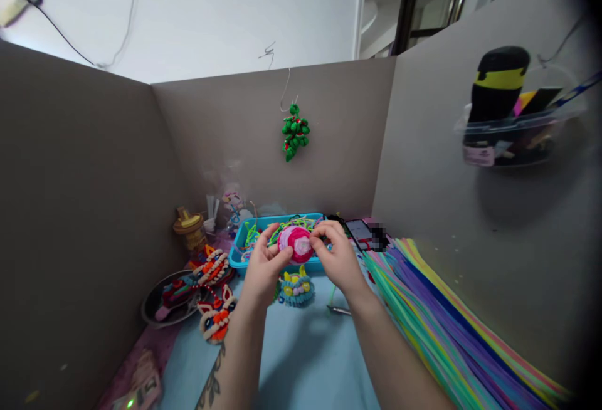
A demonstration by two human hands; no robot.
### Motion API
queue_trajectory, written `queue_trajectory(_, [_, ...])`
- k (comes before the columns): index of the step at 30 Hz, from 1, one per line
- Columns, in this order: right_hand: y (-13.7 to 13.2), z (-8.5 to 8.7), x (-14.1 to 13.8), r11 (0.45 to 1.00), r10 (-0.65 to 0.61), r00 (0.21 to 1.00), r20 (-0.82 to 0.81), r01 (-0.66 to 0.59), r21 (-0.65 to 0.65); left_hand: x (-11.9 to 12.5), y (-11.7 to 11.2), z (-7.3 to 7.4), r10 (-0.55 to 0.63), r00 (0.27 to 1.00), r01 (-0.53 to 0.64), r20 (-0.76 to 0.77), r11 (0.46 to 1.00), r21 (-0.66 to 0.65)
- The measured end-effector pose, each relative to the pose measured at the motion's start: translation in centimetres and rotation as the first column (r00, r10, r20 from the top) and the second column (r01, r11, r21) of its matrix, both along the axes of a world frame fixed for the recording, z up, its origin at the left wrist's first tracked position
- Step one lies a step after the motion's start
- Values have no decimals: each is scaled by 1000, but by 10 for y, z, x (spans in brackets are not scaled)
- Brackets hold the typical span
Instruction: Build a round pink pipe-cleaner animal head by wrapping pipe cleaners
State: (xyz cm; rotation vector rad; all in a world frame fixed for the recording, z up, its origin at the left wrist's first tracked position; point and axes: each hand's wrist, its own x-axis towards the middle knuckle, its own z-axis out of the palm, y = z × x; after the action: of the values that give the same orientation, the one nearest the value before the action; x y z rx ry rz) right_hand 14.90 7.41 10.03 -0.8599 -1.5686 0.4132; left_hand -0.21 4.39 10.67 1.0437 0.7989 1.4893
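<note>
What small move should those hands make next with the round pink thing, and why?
Probably the right hand should gently adjust the pale patch on the round pink piece: the left hand grips one side of it, while the right is at the opposite edge, beside that patch.

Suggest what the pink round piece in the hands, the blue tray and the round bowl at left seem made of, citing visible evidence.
Pink round piece: perhaps soft fibre, matte; the surface looks banded, but its texture is unclear.
Blue tray: probably plastic, smooth; even, bright colour along its wall.
Round bowl: likely metal, fairly shiny; its grey rim catches light.
</note>
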Motion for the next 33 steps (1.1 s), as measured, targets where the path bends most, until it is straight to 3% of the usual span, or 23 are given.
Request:
queue_trajectory(5, [1, -1, 0, 997, 70, 997, 22, -71, 19, 0, 0, 1, 5, 1000, -5, -16, 1000, 0])
queue_trajectory(11, [7, -3, 14, 984, 107, 980, -168, -128, -120, -5, 2, 0, 19, 1000, -18, 15, 1000, -19])
queue_trajectory(14, [12, -8, 25, 992, -78, 997, 0, 78, -96, -6, 3, 0, 27, 999, -26, 25, 999, -22])
queue_trajectory(16, [12, -10, 29, 966, -253, 949, 188, 259, -6, -7, 3, 1, 36, 999, -35, 20, 999, -21])
queue_trajectory(18, [10, -9, 27, 942, -334, 895, 296, 329, 66, -6, 4, 1, 56, 998, -56, 2, 998, -11])
queue_trajectory(24, [-3, 2, 10, 994, -108, 933, 344, 94, 57, -3, 2, 1, 118, 990, -115, -82, 992, 43])
queue_trajectory(33, [-5, -4, 2, 977, -205, 850, 486, 209, 46, 2, 0, 0, 75, 982, -58, -175, 993, 99])
